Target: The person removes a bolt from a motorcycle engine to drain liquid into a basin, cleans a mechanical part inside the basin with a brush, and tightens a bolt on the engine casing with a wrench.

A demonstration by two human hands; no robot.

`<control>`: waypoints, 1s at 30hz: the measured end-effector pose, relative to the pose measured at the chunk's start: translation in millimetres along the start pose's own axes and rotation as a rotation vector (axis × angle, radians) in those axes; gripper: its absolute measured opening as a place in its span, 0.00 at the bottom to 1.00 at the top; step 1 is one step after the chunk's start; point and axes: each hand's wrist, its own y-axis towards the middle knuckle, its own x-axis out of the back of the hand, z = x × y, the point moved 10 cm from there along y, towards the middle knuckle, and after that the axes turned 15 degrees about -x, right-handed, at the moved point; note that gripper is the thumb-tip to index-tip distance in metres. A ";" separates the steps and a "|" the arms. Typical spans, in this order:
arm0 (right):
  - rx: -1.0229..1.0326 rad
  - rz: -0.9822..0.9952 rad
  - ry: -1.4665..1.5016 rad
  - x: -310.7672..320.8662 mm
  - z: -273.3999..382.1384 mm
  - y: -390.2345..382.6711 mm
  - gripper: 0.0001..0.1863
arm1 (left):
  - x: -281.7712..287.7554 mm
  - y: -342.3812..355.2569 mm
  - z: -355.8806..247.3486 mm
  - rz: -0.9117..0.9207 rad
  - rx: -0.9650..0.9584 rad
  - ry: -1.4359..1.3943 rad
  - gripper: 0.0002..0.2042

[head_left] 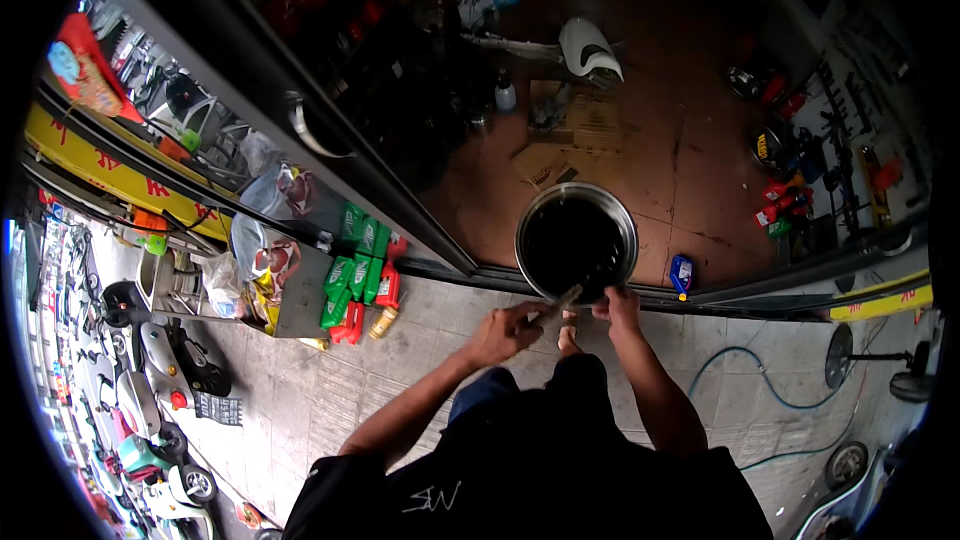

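Observation:
A round metal basin [629, 218] with dark liquid-looking contents stands in front of me at the doorway. My left hand [507, 334] is closed around a slim, light-handled tool that looks like a brush [563, 302]. Its tip reaches over the basin's near rim. At the near right of that rim, my right hand [618, 309] has its fingers pinched together, close to the tool's tip. Whatever lies between those fingers is too small and dark to make out.
A blue bottle [681, 276] stands right of the basin by the door sill. Flattened cardboard [590, 127] and a white vehicle panel [590, 48] lie beyond. Green bottles [350, 275] cluster at left. A blue hose [770, 380] curves across the paving at right; scooters [165, 370] are parked far left.

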 end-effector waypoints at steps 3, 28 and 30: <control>-0.015 0.050 -0.059 -54.5 76.5 69.2 0.07 | 49.6 82.8 17.0 -0.118 -0.072 -0.027 0.20; -0.107 0.255 -0.207 -529.9 340.4 649.8 0.09 | 429.4 565.3 400.8 -0.288 0.397 -0.020 0.23; -0.043 0.279 -0.302 -567.4 351.2 677.8 0.11 | 453.1 578.5 429.7 -0.369 0.427 -0.055 0.24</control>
